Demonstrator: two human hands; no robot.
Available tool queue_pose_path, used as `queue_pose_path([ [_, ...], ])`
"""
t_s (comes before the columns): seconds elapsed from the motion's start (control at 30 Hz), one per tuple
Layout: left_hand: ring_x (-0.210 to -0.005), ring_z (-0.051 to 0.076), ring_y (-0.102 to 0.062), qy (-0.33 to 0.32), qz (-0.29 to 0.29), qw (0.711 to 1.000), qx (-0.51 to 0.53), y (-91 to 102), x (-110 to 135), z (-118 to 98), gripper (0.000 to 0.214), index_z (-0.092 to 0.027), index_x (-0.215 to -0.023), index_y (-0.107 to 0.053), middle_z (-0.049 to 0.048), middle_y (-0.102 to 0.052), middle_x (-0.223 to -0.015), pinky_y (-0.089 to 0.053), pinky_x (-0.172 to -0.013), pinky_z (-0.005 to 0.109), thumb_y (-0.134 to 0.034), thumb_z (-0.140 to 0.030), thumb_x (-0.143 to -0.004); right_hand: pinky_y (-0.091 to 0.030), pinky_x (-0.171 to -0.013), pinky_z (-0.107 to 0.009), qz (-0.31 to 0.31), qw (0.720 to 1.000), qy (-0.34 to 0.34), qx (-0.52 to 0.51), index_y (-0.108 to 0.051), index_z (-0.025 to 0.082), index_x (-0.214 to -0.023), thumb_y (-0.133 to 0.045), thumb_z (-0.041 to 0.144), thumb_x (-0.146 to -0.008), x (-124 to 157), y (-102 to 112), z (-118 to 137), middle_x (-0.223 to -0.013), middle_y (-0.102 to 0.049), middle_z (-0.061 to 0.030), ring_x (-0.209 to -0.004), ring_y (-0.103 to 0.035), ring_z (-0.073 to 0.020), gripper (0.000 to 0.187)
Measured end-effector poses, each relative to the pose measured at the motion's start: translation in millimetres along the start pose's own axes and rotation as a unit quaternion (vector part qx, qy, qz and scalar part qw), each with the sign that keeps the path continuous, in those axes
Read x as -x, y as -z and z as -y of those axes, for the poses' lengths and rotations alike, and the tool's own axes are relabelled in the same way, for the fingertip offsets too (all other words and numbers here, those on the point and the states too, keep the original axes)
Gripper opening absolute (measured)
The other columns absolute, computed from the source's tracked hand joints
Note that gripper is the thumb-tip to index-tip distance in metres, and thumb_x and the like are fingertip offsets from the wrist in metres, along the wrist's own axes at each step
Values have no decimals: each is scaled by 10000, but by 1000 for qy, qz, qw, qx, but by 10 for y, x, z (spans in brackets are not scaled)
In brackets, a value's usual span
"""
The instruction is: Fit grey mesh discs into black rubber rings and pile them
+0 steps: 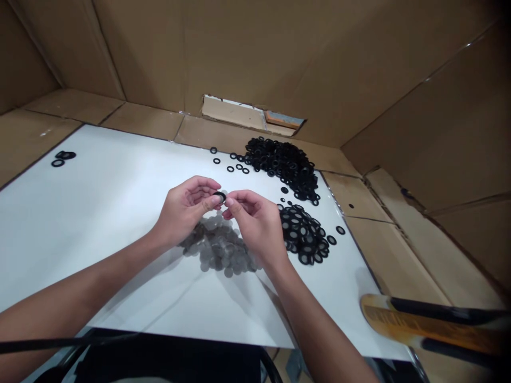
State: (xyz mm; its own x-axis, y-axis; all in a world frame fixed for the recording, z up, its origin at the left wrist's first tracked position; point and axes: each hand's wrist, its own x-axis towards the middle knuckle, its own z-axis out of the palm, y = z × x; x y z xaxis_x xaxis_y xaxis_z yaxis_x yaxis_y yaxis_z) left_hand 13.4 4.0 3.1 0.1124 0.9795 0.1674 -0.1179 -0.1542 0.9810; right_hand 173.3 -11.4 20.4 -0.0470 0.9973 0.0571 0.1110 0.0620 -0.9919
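**Where's the piece being worked on?**
Up between the two hands, over the desk (99, 223). It's a black rubber ring (220, 197), and the left hand (184, 210) and right hand (255, 226) both pinch it narrowly at the fingertips.

**What's under the hands?**
A loose heap of grey mesh discs (217, 247), directly below them.

**And further out?**
A big pile of black rings (283, 162) lies beyond the hands. Nearer the right hand sits a second heap of black rings with grey centres (301, 234). A small cluster of rings (62, 158) lies far off on the left.

**Around the desk?**
Brown cardboard walls (279, 53) enclose it, and a yellow-and-black object (431, 324), too cut off to identify, sits at lower right.
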Motion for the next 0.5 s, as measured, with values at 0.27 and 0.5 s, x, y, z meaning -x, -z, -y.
queue_pose_path([
  [0.27, -840, 155, -692, 24, 25, 999, -17, 23, -19, 34, 219, -154, -978, -686, 42, -715, -901, -575, -817, 295, -758, -286, -819, -483, -668, -263, 16, 996, 45, 73, -641, 189, -868, -611, 314, -900, -7, 25, -56, -790, -675, -15, -713, -627, -148, 133],
  [0.5, -754, 125, -670, 25, 60, 998, -2, 24, -15, 41, 255, -149, -1038, -634, 25, -681, -880, -588, -760, 286, -743, -212, -816, -455, -627, -269, 40, 990, 46, 129, -625, 191, -870, -589, 308, -883, -46, 83, -46, -795, -674, -22, -674, -595, -146, 124],
])
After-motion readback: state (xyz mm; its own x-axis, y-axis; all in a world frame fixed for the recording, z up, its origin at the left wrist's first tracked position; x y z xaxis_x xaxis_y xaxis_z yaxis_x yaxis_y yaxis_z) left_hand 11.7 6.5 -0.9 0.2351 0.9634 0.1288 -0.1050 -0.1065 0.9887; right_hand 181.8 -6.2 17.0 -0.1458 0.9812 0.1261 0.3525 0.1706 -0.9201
